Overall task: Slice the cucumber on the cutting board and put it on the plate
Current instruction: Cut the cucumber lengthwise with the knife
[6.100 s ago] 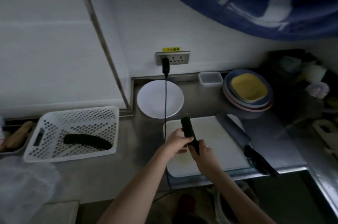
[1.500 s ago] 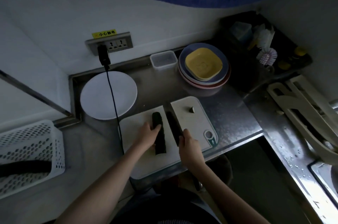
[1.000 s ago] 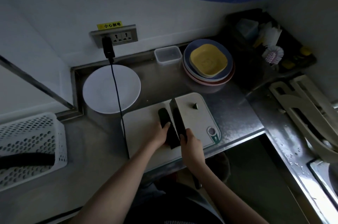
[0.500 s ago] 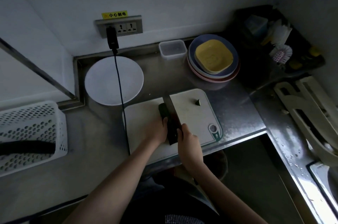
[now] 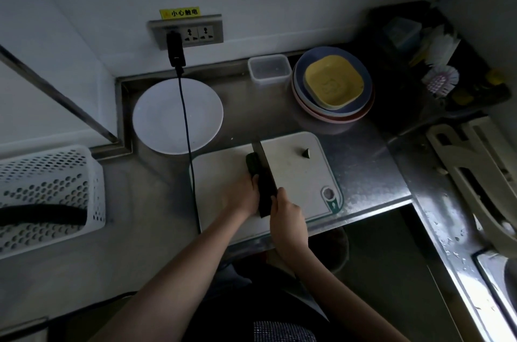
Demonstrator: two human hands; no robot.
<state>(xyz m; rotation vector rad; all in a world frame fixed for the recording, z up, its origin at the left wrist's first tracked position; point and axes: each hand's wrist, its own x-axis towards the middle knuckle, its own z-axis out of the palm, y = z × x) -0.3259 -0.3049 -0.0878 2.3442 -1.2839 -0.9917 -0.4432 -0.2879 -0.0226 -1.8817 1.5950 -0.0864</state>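
A dark green cucumber (image 5: 252,164) lies lengthwise on the white cutting board (image 5: 296,182), mostly hidden. My left hand (image 5: 242,195) holds its near part down with curled fingers. My right hand (image 5: 287,218) grips the handle of a cleaver (image 5: 264,176), whose blade stands edge-down along the cucumber's right side. A small cut-off cucumber end (image 5: 306,152) lies alone on the board's far right. The white round plate (image 5: 156,123) sits behind the board to the left.
A black cable (image 5: 188,129) runs from the wall socket across the plate and past the board's left edge. A white perforated basket (image 5: 50,174) at the left holds another cucumber (image 5: 42,214). Stacked plates with a yellow dish (image 5: 333,84) and a clear box (image 5: 270,69) stand behind.
The cleaver, lying beside the board six seconds ago, is now in my right hand and has closed in against the cucumber. My left hand stays on the cucumber.
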